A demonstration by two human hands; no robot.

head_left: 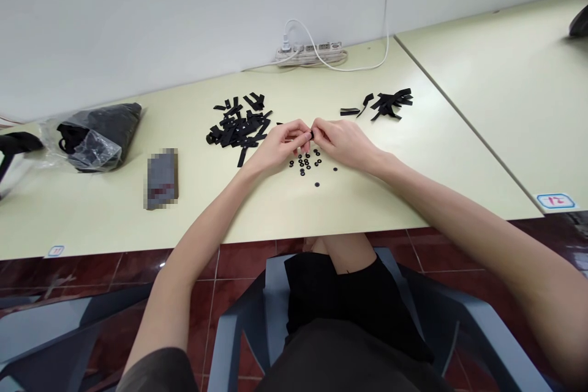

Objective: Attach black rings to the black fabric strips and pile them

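My left hand (290, 139) and my right hand (340, 139) meet fingertip to fingertip above the table. Both are closed in a pinch at a short black fabric strip (312, 134), of which only a small dark bit shows between the fingers. Whether a small disc is pinched along with it, I cannot tell. Just below the fingers lie several small black round discs (307, 166) with pale centres, like snap buttons. A heap of black fabric strips (239, 128) is left of my left hand. Beyond my right hand lies a smaller heap of black strips (390, 103).
A black bag in clear plastic (103, 138) and a blurred-out dark rectangular object (160, 179) lie to the left on the pale table (193, 226). A white power strip (312, 53) with a cable sits by the wall. Blue chairs (239, 324) stand below.
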